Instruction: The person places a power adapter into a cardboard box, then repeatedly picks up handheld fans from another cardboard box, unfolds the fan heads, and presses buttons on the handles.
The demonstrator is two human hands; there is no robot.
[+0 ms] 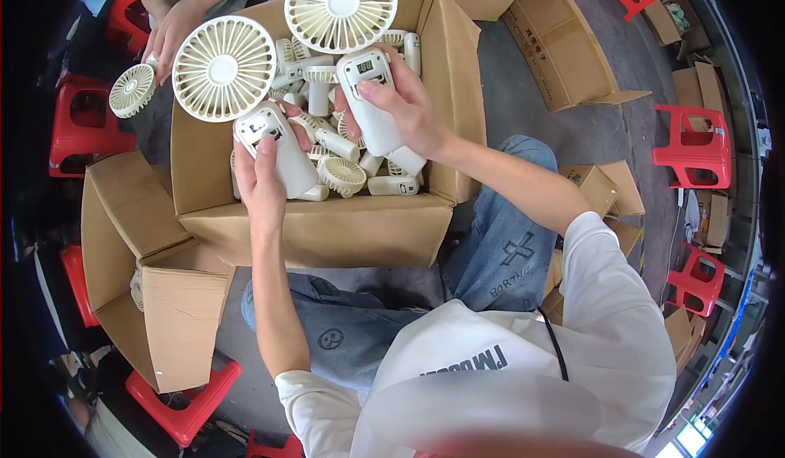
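My left hand (263,192) is closed around the handle of a white handheld fan (224,69), thumb lying on its control face. A second white handheld fan (342,3) is gripped in my right hand (413,114), its small display lit and my thumb near the button. Both round grilles point away from me. Beneath my hands, a big open cardboard box (319,233) holds many more white fans (342,176), lying loosely in a heap. My palms and several fingers are partly hidden behind the handles.
At the upper left, another person's hand (173,37) holds a small fan (132,90). Open cartons stand at the left (184,319) and upper right (564,49). Red stools (693,149) are on both sides. My bent legs (503,253) sit close to the box.
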